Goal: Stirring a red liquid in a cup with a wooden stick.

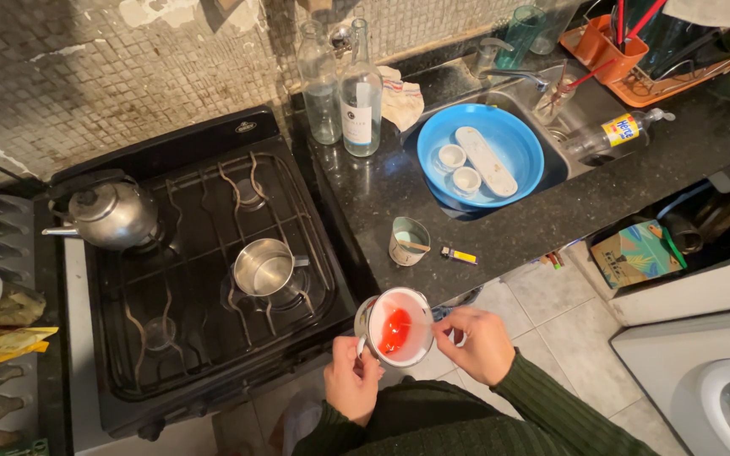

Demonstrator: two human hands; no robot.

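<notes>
A small metal cup (395, 328) with something red in its bottom is held in front of the body, just off the near edge of the stove (204, 279) and the dark tabletop (517, 228). Both hands are on it: the left hand (351, 382) grips the handle side from below, the right hand (482, 342) pinches the rim on the opposite side, so the cup sits between them, mouth up and tipped slightly toward the camera. Ahead and to the left, a small steel pot (265, 268) stands empty on a burner, nearer the left hand; a kettle (113, 214) sits on the far left burner. On the tabletop, a mug (408, 241) and a lighter (459, 255) lie just beyond the cup. The blue basin (513, 139) in the sink holds two little white cups and a long white dish
</notes>
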